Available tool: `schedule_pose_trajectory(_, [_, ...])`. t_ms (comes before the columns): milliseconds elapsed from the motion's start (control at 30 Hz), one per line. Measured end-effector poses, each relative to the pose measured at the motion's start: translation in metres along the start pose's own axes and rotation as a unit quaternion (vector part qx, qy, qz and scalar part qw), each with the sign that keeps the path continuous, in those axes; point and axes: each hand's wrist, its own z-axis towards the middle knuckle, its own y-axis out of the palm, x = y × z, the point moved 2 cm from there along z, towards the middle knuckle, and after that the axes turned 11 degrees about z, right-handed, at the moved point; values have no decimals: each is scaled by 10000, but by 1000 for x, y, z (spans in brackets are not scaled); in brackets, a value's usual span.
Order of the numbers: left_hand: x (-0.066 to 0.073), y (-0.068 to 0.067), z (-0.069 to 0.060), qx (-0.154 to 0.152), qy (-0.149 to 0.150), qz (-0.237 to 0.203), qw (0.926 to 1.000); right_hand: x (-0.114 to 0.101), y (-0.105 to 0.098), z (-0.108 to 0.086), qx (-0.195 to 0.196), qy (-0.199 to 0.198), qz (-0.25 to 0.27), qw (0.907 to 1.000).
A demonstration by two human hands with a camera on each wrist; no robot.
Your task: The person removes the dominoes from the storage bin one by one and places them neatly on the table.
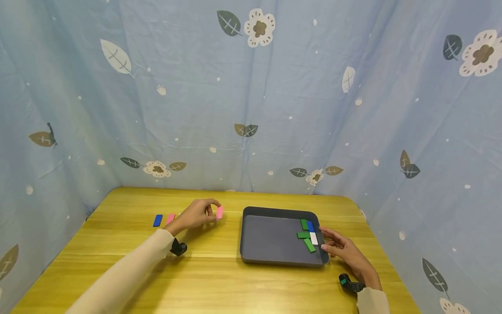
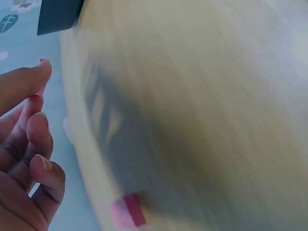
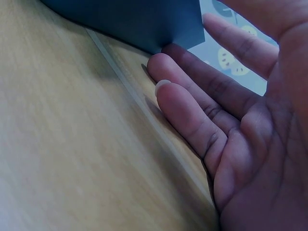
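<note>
Between thumb and fingertips, my left hand [image 1: 198, 213] pinches a small pink tile [image 1: 219, 213] above the table, left of the tray. In the left wrist view, only slivers of this tile [image 2: 41, 90] show past the fingers. My right hand [image 1: 345, 253] touches the right side of the dark grey tray [image 1: 270, 240] with its fingertips, fingers extended. The right wrist view shows those fingers [image 3: 185, 108] against the tray's outer wall [image 3: 144, 24]. Inside the tray, by its right wall, lie green tiles [image 1: 309, 245], a blue tile [image 1: 310, 226] and a white tile [image 1: 313, 238].
On the wooden table [image 1: 211, 283], left of my left hand, lie a blue tile [image 1: 157, 220] and another pink tile [image 1: 170, 218]. Something pale beside them is mostly hidden by the hand. A patterned blue curtain [image 1: 196, 109] hangs behind and along the sides.
</note>
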Motion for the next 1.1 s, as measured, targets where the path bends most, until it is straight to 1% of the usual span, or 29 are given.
schedule_pose_trajectory(167, [-9, -2, -10, -79, -187, -16, 9998, 0, -1, 1, -14, -40, 5, 10000])
schedule_pose_trajectory(333, [-18, -3, -19, -121, -188, -4, 9998, 0, -1, 1, -16, -28, 6, 10000])
schedule_pose_trajectory(500, [-28, -4, -28, -90, -291, 59, 9995, 0, -1, 1, -18, -28, 15, 10000])
schedule_pose_trajectory(567, [-31, -5, -30, -95, -380, 111, 9992, 0, -1, 1, -23, -28, 13, 10000])
schedule_pose_trajectory(900, [-36, -10, -37, -243, -522, 132, 9983, -1, -1, -1, -12, -6, 33, 10000])
schedule_pose_trajectory(1100, [-38, -11, -39, -294, -515, 116, 9982, -1, 0, -1, -15, 11, -31, 10000])
